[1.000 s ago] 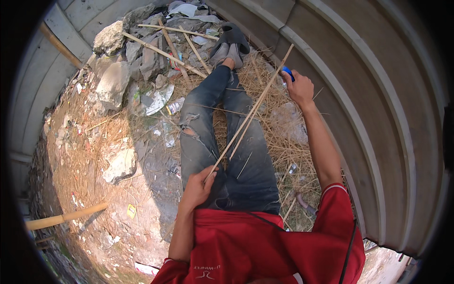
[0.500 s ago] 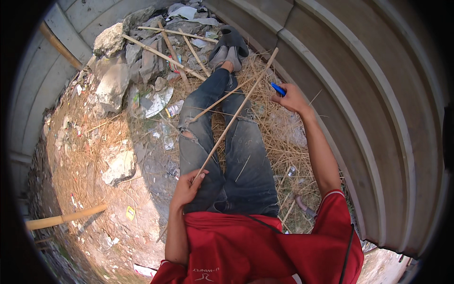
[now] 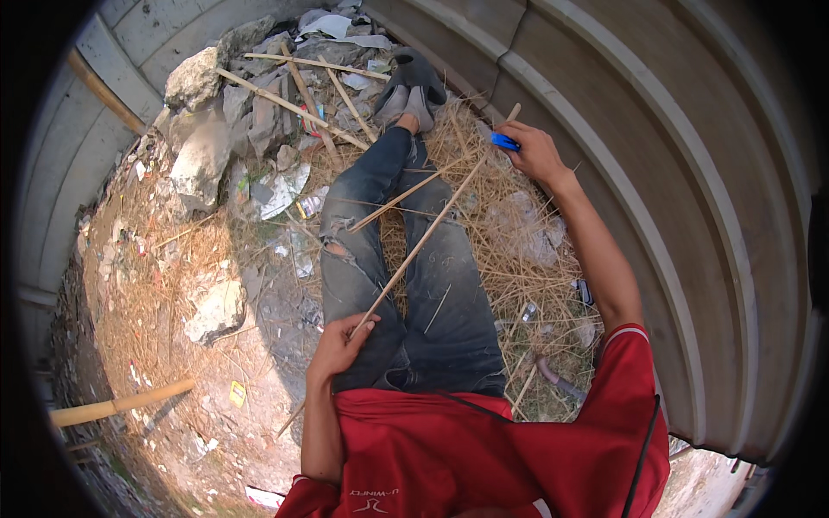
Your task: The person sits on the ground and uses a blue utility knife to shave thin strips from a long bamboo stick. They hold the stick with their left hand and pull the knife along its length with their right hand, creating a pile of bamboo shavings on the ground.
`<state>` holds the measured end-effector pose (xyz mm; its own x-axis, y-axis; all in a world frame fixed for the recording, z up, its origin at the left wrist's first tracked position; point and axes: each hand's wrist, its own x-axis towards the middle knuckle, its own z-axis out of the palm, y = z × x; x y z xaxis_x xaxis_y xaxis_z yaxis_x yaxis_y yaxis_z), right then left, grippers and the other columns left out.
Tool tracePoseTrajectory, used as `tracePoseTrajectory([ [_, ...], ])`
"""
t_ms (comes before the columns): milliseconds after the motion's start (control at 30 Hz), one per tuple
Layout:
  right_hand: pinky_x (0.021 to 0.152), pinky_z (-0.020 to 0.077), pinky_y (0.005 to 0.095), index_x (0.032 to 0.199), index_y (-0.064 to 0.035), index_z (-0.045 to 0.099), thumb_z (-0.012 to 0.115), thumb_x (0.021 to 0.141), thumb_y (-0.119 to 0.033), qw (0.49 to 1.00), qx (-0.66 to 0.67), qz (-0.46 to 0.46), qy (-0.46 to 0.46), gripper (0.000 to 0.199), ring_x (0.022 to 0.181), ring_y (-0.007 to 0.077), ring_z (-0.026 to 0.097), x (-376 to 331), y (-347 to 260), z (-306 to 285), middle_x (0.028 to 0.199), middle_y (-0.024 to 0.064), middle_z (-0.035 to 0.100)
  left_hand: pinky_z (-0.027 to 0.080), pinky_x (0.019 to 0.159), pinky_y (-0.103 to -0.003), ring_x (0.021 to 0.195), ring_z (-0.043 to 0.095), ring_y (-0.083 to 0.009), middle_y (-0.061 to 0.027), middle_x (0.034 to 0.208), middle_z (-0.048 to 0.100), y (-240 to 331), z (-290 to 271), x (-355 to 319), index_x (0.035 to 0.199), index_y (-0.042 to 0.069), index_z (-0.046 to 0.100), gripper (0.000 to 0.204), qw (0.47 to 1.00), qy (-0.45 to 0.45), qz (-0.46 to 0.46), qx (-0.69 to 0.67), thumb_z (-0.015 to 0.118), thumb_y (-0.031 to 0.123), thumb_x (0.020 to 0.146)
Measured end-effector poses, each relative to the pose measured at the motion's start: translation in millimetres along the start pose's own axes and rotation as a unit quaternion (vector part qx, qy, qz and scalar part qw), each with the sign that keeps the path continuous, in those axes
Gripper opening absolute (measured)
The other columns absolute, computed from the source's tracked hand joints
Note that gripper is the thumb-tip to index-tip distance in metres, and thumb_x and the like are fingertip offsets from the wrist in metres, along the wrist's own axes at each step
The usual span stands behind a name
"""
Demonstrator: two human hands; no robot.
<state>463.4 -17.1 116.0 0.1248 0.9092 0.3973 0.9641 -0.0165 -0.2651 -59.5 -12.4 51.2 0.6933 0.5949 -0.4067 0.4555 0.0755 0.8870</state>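
A long thin bamboo stick slants across my jeans, from beside my left forearm up to my right hand. My left hand is closed on its lower part, above my left thigh. My right hand is closed round a small blue tool that looks like a utility knife; no blade can be made out. This tool is at the stick's far part, and the stick's tip shows just beyond my fingers. Another thin stick lies across my legs near the knees.
Curved metal sheeting rises close on my right. Straw-like shavings cover the ground beside my legs. Rocks and several bamboo strips lie beyond, on the left. A thicker bamboo pole juts in at left.
My right hand has moved slightly up and left, bringing the blue tool from beside the stick onto its far part. My left hand keeps its hold on the stick.
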Motion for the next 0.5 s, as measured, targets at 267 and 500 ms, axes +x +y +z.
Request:
tracePoseTrajectory([
  [267, 0.065, 0.0472, 0.0343, 0.101, -0.0046, 0.065, 0.061, 0.103, -0.021, 0.959, 0.236, 0.149, 0.036, 0.017, 0.066, 0.0249, 0.055, -2, 22, 19, 0.085, 0.0063, 0.066, 0.037, 0.056, -0.026, 0.063, 0.045, -0.0047, 0.0061, 0.069, 0.052, 4, 0, 2, 0.118, 0.006, 0.077, 0.027, 1.000, -0.015, -0.001, -0.004, 0.065, 0.026, 0.105],
  [500, 0.055, 0.0355, 0.0226, 0.098, -0.0091, 0.058, 0.059, 0.108, -0.024, 0.701, 0.673, 0.226, 0.072, 0.018, 0.055, 0.0055, 0.041, -3, 12, 11, 0.077, -0.0023, 0.055, 0.040, 0.058, -0.025, 0.065, 0.048, -0.0048, 0.0055, 0.072, 0.056, 4, -7, -2, 0.117, 0.006, 0.077, 0.027, 0.999, -0.039, -0.021, -0.015, 0.065, 0.027, 0.105],
])
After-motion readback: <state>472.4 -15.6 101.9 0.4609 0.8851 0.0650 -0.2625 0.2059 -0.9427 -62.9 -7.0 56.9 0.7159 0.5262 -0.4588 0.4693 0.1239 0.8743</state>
